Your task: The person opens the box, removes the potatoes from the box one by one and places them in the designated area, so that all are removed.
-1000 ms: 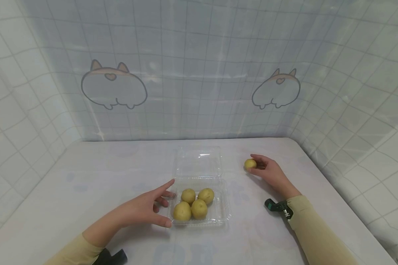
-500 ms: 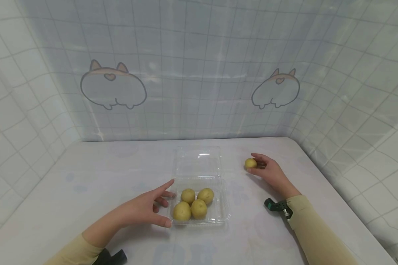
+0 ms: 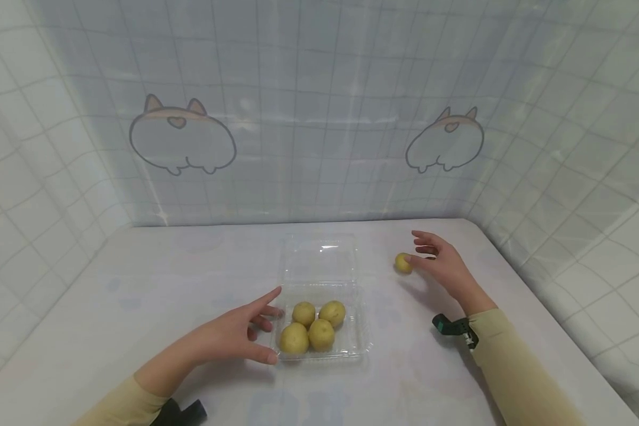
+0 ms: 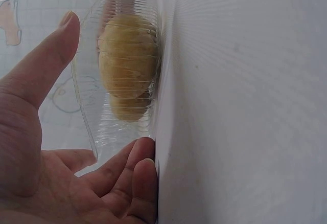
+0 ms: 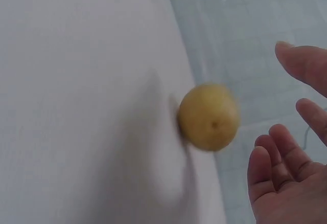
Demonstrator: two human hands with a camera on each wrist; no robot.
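A clear plastic clamshell box (image 3: 351,349) lies with its lid (image 3: 319,260) folded back, holding several small yellow potatoes (image 3: 321,335). At the box's left side is my left hand (image 3: 234,334), thumb and fingers spread, with fingertips right at the rim. In the left wrist view, potatoes (image 4: 129,55) show through the ribbed wall. One more potato (image 3: 403,263) rests on the table to the right of the lid. Beside it my right hand (image 3: 442,266) has its fingers apart; the right wrist view shows a gap between this potato (image 5: 209,117) and the fingertips (image 5: 259,160).
The white table (image 3: 191,266) reaches back to a tile-patterned curtain (image 3: 319,148) with cartoon animal drawings, which also rises along both sides. Dark wrist mounts (image 3: 455,329) stick out at the cuffs of both sleeves.
My right hand has let go of the single potato, opened its fingers and drawn slightly right and up. The potato stays on the table. My left hand holds its place at the box.
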